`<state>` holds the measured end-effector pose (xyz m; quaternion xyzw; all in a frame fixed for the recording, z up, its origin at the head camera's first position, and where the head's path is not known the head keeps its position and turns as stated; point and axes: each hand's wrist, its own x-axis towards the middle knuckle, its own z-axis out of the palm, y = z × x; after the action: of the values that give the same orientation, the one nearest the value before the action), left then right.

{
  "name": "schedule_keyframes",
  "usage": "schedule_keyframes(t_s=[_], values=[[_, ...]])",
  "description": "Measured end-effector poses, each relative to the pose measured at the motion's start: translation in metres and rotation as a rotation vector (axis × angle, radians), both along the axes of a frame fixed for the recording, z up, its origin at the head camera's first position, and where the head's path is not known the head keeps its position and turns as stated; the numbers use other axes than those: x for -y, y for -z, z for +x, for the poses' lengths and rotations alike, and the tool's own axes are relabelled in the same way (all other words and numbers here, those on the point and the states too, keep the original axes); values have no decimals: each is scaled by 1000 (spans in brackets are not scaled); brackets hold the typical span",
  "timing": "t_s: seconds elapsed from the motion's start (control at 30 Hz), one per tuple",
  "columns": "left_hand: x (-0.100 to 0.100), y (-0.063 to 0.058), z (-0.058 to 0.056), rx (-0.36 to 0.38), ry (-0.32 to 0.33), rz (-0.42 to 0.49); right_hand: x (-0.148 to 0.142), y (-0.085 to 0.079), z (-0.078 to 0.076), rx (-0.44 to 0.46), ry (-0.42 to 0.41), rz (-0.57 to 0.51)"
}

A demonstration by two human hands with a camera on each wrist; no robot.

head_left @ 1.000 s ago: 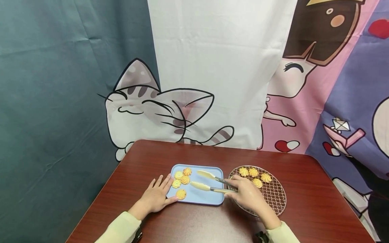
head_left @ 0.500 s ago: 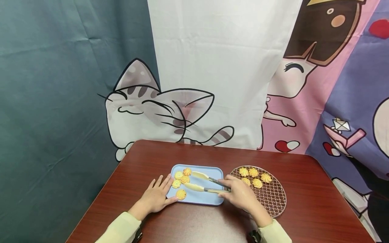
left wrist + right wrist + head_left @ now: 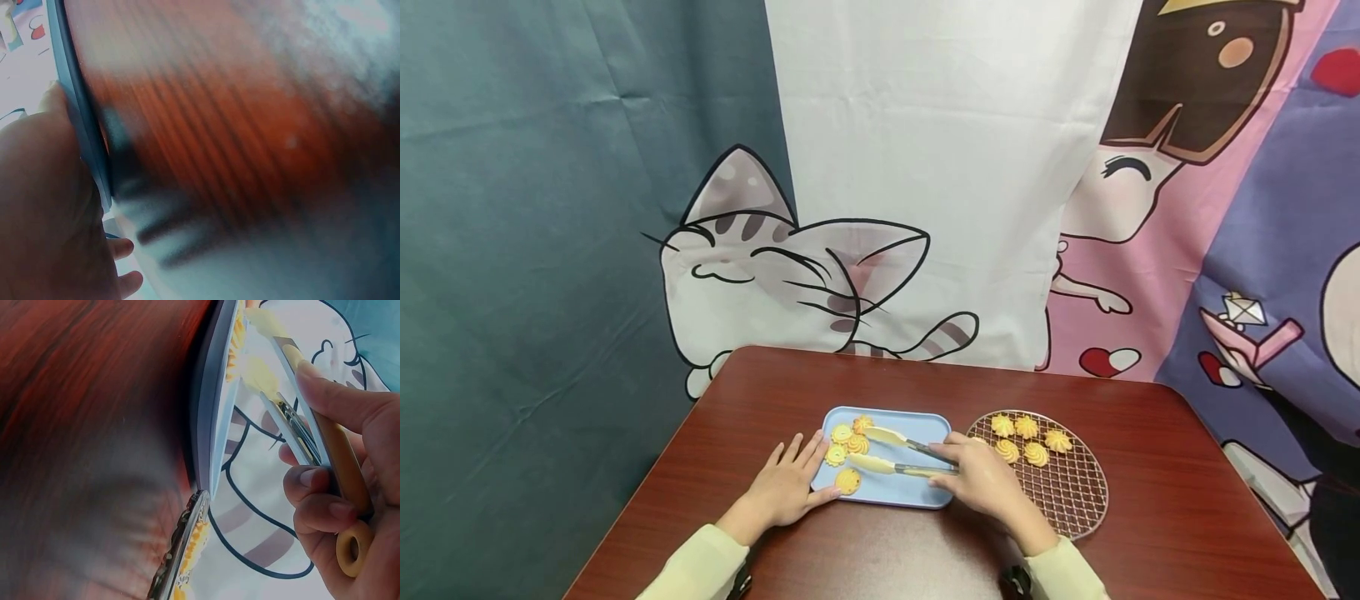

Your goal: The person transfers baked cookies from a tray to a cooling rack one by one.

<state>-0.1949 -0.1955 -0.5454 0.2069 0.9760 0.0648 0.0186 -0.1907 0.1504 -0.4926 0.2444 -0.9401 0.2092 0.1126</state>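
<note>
Tongs (image 3: 917, 470) have shifted left, the right grip (image 3: 983, 477) clasping their handles (image 3: 342, 461), tips (image 3: 871, 463) near cookies (image 3: 857, 445).

Right hand (image 3: 983, 479) with tongs (image 3: 901, 468) over a blue tray (image 3: 902, 494) — left hand (image 3: 785, 487) at its rim.

Head camera: high, facing forward and down across table (image 3: 865, 550). Left wrist camera: close, low, past left hand (image 3: 53, 194) along blue tray (image 3: 82, 106). Right wrist camera: close, sideways, facing tongs (image 3: 342, 456); shares tongs, blue tray, wire rack (image 3: 1075, 492) with head view.
</note>
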Motion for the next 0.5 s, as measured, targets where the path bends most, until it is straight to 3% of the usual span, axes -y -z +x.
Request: schedule_keyframes(t_s=[0.5], values=[[-1, 1, -1, 10, -21, -26, 7, 1, -8, 38, 16, 34]])
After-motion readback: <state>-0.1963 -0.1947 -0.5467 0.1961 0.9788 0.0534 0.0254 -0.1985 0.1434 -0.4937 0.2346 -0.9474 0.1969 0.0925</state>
